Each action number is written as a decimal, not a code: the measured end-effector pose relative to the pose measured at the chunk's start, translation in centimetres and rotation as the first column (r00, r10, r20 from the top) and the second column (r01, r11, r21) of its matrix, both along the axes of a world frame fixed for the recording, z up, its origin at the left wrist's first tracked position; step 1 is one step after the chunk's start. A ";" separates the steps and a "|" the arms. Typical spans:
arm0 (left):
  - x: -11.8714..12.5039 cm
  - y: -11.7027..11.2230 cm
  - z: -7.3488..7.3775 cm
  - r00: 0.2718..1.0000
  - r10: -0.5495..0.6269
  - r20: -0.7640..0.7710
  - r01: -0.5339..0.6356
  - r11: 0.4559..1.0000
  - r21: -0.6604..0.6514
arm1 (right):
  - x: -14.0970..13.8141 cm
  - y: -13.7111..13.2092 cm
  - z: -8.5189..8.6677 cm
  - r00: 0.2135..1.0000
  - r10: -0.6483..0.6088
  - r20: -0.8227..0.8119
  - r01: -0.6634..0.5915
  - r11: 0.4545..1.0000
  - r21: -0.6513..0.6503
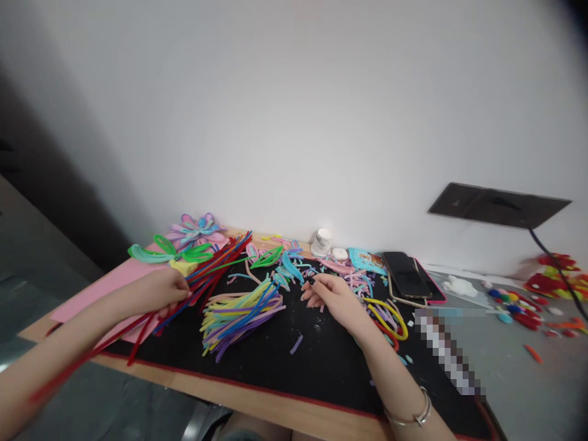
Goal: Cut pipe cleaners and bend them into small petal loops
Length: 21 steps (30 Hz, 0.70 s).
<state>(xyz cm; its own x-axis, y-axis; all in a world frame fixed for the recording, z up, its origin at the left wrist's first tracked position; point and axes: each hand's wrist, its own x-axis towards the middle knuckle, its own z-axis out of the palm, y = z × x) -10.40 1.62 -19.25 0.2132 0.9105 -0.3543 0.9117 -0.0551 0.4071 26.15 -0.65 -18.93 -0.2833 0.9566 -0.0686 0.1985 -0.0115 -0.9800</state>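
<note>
My left hand (168, 291) is closed, thumb against fingers, at a bundle of red and blue pipe cleaners (209, 269). A red pipe cleaner (117, 331) runs from it back along my forearm, blurred at its end. My right hand (328, 293) hovers over the black mat (271, 361), fingers loosely bent and apart, with nothing visible in them. Between my hands lies a thick bundle of pastel, yellow, blue and purple pipe cleaners (243, 315). Behind it are a green leaf shape (267, 257) and a light blue looped piece (290, 267).
Pink paper (103, 285) at left bears green loops (169, 248) and a pastel flower (197, 231). A white cup (321, 242), a blue packet (367, 260) and a phone (407, 274) line the wall. Yellow loops (390, 318) lie right; a socket panel (496, 205) is above.
</note>
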 end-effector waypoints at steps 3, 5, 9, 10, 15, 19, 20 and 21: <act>-0.7 -0.1 2.2 0.997 0.051 -0.063 -0.053 0.998 -0.044 | 0.1 0.1 -0.1 1.000 -0.010 0.013 0.010 1.000 0.008; -1.0 -0.2 3.6 0.999 0.013 -0.050 -0.018 0.995 -0.096 | 0.1 0.1 -0.2 1.000 -0.010 0.015 0.010 1.000 0.012; -1.9 -0.7 6.0 0.998 -0.022 -0.059 0.010 0.980 -0.200 | 0.1 0.2 -0.3 1.000 -0.009 0.013 0.009 1.000 0.017; -2.3 -0.8 6.7 0.998 -0.037 -0.055 0.023 0.968 -0.251 | 0.1 0.2 -0.3 1.000 -0.010 0.014 0.010 1.000 0.016; -2.6 -1.2 11.5 0.999 -0.006 -0.047 -0.006 0.971 -0.238 | 0.2 0.3 -0.3 1.000 -0.029 0.007 0.029 1.000 0.012; -0.2 0.3 13.0 0.998 0.041 -0.054 -0.027 0.971 0.238 | 0.4 0.2 -0.5 0.999 -0.039 -0.007 0.039 0.999 0.014; 0.6 0.9 12.5 0.992 0.085 -0.092 -0.044 0.923 0.383 | 0.4 0.2 -0.5 0.999 -0.042 -0.010 0.043 0.999 0.013; 1.5 1.5 11.7 0.983 0.115 -0.144 -0.038 0.889 0.456 | 0.5 0.3 -0.5 0.999 -0.044 -0.012 0.045 0.999 0.014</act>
